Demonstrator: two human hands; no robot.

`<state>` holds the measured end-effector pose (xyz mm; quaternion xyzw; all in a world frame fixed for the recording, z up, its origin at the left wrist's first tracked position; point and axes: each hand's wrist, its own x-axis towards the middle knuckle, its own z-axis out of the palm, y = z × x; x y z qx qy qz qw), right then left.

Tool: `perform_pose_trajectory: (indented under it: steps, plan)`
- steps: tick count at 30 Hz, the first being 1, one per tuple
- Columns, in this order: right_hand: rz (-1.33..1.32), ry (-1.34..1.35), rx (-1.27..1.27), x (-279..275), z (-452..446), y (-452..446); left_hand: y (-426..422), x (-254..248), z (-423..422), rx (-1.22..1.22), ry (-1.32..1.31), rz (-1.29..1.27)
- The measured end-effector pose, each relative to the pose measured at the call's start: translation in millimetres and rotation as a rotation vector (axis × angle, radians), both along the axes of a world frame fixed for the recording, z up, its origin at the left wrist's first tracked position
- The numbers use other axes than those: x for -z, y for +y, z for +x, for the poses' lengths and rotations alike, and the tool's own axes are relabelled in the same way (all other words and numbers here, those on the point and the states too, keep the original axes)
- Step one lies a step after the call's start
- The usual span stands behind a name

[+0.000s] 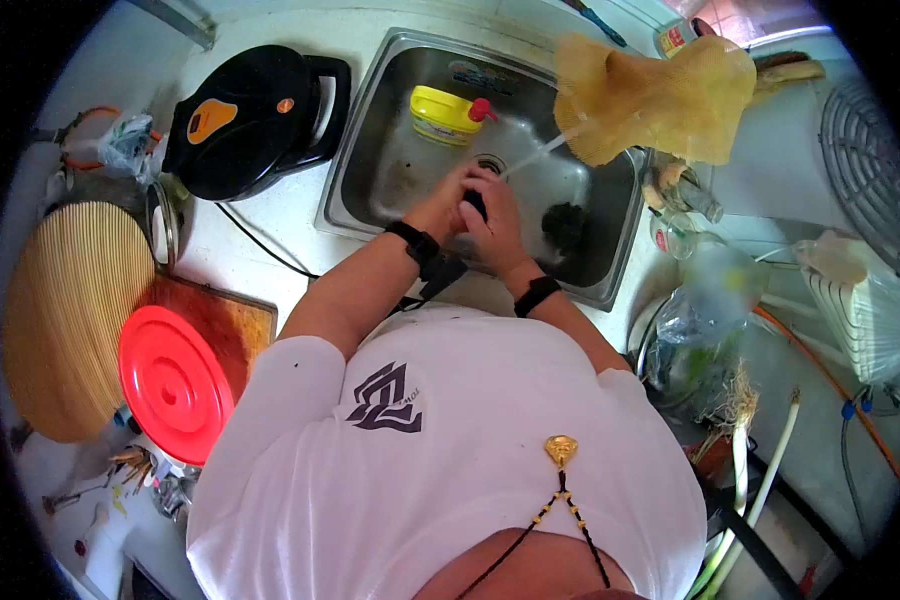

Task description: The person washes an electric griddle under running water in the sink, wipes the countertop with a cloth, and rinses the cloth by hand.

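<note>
Over the steel sink (370, 130), my left hand (452, 205) and my right hand (495, 222) are pressed together with fingers curled. A small dark patch (476, 204) shows between them; whether it is an object or shadow I cannot make out. A thin stream of water (538, 158) runs down from the right toward my fingers. Just beyond my hands is the drain (489, 163). A yellow bottle with a red cap (444, 115) lies near the far side of the basin. To the right of my right hand sits a dark scrubber-like clump (563, 226).
A tan mesh cloth (655, 98) hangs over the sink's right corner. A black electric cooking appliance (240, 122) stands left, near a red lid (175, 385), a wooden board (225, 330) and a round slatted mat (75, 320). Plastic bags (690, 335) and scallions (750, 490) are right.
</note>
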<state>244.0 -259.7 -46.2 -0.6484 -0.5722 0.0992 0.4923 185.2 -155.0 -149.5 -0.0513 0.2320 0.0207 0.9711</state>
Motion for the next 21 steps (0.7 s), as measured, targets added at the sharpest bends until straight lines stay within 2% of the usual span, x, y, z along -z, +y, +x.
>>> perform_pose_trajectory:
  steps: [1,2,3,4,6,7,9,11,13,14,17,19,21]
  plan:
    - [0.002,0.008,-0.006,8.4,11.9,1.2,-6.1,0.3,6.0,-0.065,-0.100,-0.089]
    - [-0.107,0.062,0.084,20.8,28.1,5.8,-12.1,0.7,12.1,-0.120,-0.202,-0.182]
    - [-0.218,0.119,0.173,33.1,40.1,3.8,-23.0,-22.3,20.6,-0.127,0.071,-0.027]
    - [-0.212,0.131,0.169,40.0,47.8,-2.3,-28.4,-32.7,26.0,-0.131,0.344,0.132]
    - [-0.279,0.235,0.105,49.0,63.7,-3.8,-17.2,-36.2,28.4,-0.183,0.279,0.160]
    - [-0.271,0.242,0.110,34.4,54.9,-4.6,-12.6,-41.3,29.2,-0.232,0.204,0.169]
    - [-0.045,-0.074,0.068,9.2,26.3,-15.5,-16.1,-64.0,22.3,-0.235,0.228,0.251]
    - [-0.058,-0.054,0.030,18.1,39.5,-12.1,-27.3,-69.3,28.0,-0.245,0.253,0.330]
    - [-0.276,0.364,0.024,40.9,71.0,3.9,-40.1,-65.5,41.3,-0.187,0.269,0.197]
    - [-0.271,0.371,0.018,47.4,78.5,0.3,-36.7,-71.1,40.0,-0.114,0.354,0.226]
    - [-0.299,0.222,-0.024,37.0,85.0,-6.9,-16.2,-72.8,39.3,-0.229,0.283,0.194]
    - [-0.029,0.004,-0.051,-0.3,54.9,-19.5,-12.8,-70.4,42.9,-0.217,0.248,0.213]
    - [0.024,-0.052,-0.058,0.2,57.7,-13.7,-16.3,-61.3,37.0,-0.172,0.203,0.248]
